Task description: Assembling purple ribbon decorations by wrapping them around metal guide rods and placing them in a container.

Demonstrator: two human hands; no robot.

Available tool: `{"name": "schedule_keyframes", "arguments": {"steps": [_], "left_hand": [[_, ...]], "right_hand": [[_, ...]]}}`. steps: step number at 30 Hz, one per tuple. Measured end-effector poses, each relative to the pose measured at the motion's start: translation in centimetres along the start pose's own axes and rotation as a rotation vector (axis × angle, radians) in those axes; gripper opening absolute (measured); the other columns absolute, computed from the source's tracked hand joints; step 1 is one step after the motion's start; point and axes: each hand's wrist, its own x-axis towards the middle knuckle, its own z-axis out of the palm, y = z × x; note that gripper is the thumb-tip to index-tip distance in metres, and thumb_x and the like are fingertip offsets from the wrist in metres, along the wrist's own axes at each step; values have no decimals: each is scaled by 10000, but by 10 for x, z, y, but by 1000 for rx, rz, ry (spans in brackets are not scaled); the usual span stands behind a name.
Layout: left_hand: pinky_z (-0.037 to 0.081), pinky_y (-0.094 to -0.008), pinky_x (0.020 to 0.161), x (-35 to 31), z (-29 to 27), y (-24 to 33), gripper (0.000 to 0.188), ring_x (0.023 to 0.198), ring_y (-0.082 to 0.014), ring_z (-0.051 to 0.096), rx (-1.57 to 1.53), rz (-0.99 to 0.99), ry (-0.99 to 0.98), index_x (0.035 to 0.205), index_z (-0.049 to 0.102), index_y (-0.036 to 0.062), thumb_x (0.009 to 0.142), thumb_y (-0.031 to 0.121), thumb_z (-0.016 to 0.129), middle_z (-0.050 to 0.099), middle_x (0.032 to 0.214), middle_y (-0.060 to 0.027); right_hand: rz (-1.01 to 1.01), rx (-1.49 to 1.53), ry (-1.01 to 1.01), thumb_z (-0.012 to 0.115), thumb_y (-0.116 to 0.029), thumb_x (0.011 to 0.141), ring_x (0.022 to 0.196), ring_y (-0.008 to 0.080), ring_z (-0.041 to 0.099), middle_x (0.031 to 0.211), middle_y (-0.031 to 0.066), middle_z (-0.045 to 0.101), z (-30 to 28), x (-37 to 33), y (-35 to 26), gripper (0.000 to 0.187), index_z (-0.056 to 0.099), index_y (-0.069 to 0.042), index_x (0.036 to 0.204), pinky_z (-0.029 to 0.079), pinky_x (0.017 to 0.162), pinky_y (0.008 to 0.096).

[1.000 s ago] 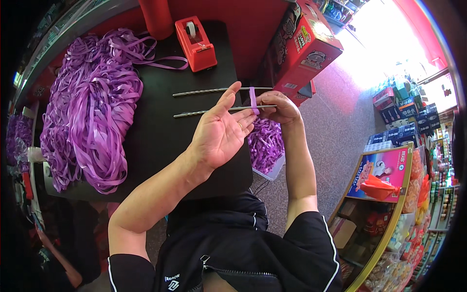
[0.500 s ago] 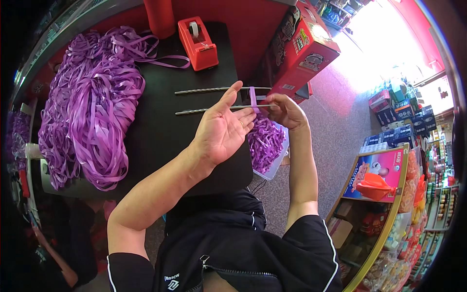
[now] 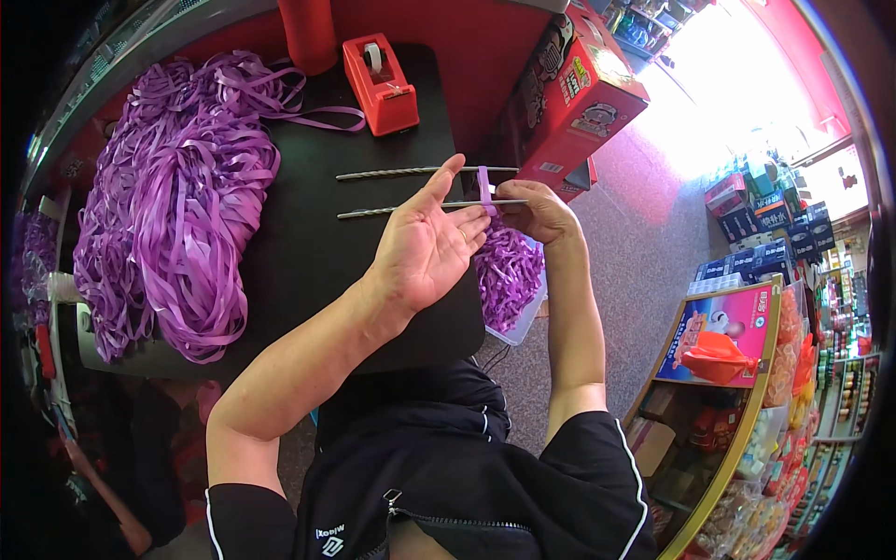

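Two long metal rods (image 3: 392, 174) with twisted ends, like drill bits, lie parallel over the dark table. A purple ribbon loop (image 3: 484, 182) runs around both near the table's right edge. My left hand (image 3: 425, 247) is open, palm showing and thumb stretched out, its fingertips at the loop's lower end. On the other side my right hand (image 3: 546, 213) has its fingers closed beside the loop and the near rod's end. A small whitish bit shows at those fingertips; what they pinch is mostly hidden. Below hangs a heap of cut purple ribbon pieces (image 3: 509, 280) in a clear plastic bin (image 3: 530, 322).
A big pile of purple ribbon (image 3: 191, 205) covers the left of the black table (image 3: 317, 280). An orange-red tape dispenser (image 3: 381, 89) stands at the back. Right of the table is a red carton (image 3: 588, 103). Shelves and a goods case (image 3: 719, 336) line the right side.
My right hand has shifted slightly left and its fingers have closed in toward the loop and the near rod. My left hand has stayed nearly still.
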Motion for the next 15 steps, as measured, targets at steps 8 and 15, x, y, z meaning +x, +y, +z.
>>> {"name": "schedule_keyframes", "arguments": {"steps": [8,15], "left_hand": [[-17,-473,1160,-1,1,0,570,1435,-450,-13,7,16,-4,1497,225,218,987,359,436,-19,1498,-384],[-12,-475,1160,-2,1,1,596,1434,-453,3,8,18,-9,1504,208,212,980,360,449,12,1503,-375]], "right_hand": [[39,275,-257,673,-184,873,723,166,642,856,76,662,29,25,32,197,631,-31,988,533,651,302],[-12,544,-397,693,-215,866,597,129,623,767,55,660,40,32,54,195,625,-55,954,534,536,265]]}}
